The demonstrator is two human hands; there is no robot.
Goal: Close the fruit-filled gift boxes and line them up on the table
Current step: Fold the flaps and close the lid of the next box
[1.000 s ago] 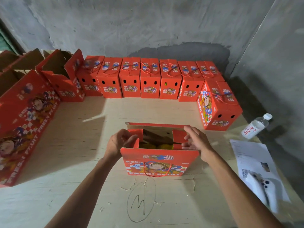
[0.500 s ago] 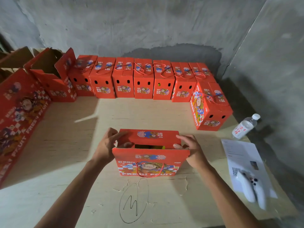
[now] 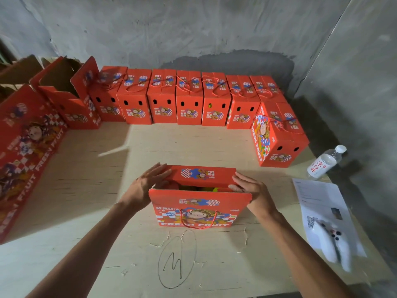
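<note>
Right in front of us, on the pale wooden table (image 3: 86, 190), a round pen mark with a squiggle inside (image 3: 177, 258) sits just below our arms. Just past it stands the red cardboard gift box with a cartoon face and a red rope handle (image 3: 198, 208). Our left hand (image 3: 148, 186) lies flat on the left end of the box top, fingers straight, pressing the far flap down. Our right hand (image 3: 252, 191) lies on the right end, fingers straight too, with its fingertips on the flap. Between our hands the top is partly open, and we see yellow and red fruit (image 3: 197, 187) in the gap.

To the right of our right hand lie a white printed paper sheet (image 3: 318, 203) with a white game controller (image 3: 334, 244) on it. Farther that way lies a clear plastic water bottle (image 3: 325, 162). Left of our left hand leans a big red flat box (image 3: 23, 151).

Beyond both hands, one closed red box (image 3: 278, 136) stands alone on the right. Along the grey wall (image 3: 193, 29) stands a row of closed red boxes (image 3: 189, 100), side by side, with an open red box (image 3: 68, 97) at its left end.
</note>
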